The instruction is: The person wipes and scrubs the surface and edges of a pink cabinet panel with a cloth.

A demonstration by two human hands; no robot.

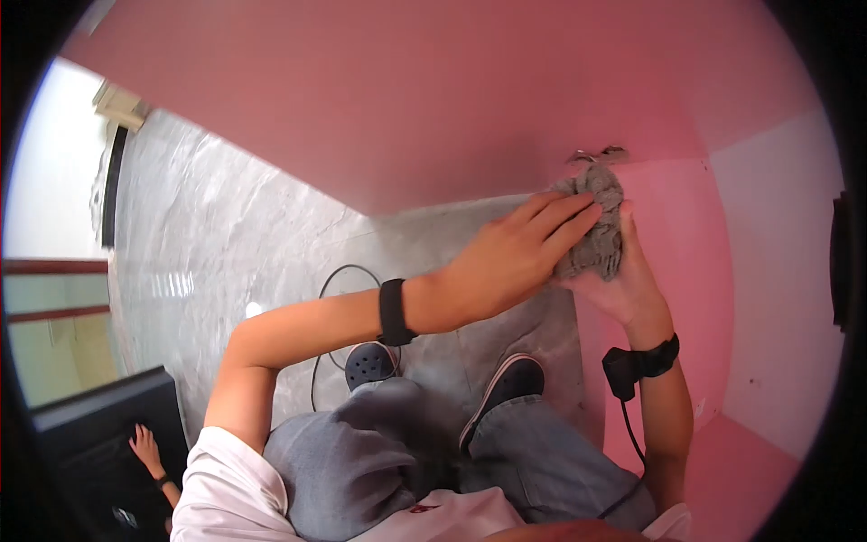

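Note:
A crumpled grey cloth (607, 242) is bunched between my two hands, close to the pink surface. From the left, my left hand (515, 257) reaches over it with fingers pressed on its top side. My right hand (623, 285) cups the cloth from below and the right, its thumb pointing up along the edge; most of its other fingers are hidden. Just beyond the cloth, a dark rough-edged mark (598, 154) shows on the pink panel (433, 99).
Grey marbled floor tiles (208, 208) lie below, with a thin dark cable (318, 361) looping near my shoes (370, 364). A pink side wall (677, 253) stands at right. At lower left, another person's hand (144, 447) is at a black panel (90, 452).

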